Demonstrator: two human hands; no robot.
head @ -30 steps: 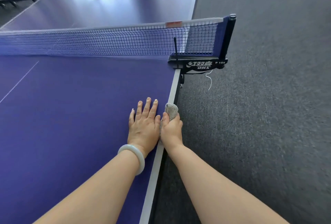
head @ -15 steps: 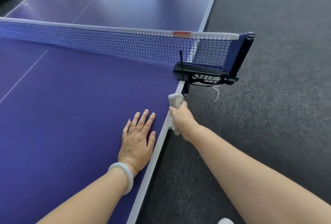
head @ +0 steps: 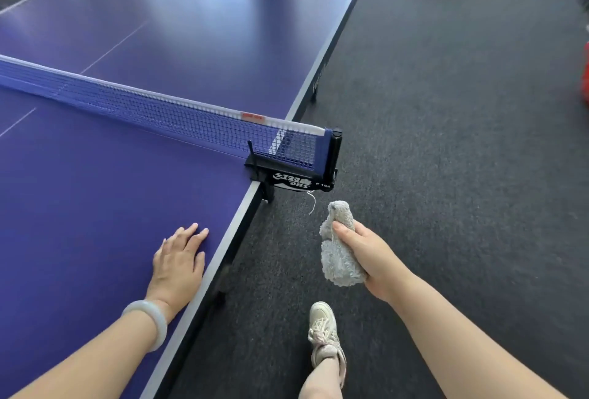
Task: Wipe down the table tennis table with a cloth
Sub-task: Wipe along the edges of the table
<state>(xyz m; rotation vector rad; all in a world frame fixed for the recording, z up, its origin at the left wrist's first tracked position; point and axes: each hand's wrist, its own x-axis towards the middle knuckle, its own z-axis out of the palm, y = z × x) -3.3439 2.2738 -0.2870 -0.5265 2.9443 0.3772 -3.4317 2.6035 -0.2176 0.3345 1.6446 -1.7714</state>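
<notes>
Head view: dark grey carpet (head: pixel 446 143) flanks the purple worktop (head: pixel 95 207), its net (head: pixel 159 115) running toward 10 o'clock. The left hand (head: pixel 178 264) lies flat, fingers spread, near the edge. The right hand (head: pixel 369 258) grips the fluffy grey cloth (head: pixel 338 249) off the worktop at 3 o'clock, above the carpet.

The black net clamp (head: pixel 291 179), at the table's side edge near the middle of the frame, carries white lettering that appears mirrored: Chinese characters above "DHS", with "P 104" to their right. A small orange tag (head: pixel 252 117) on the net's white top band has print too small to read.
</notes>
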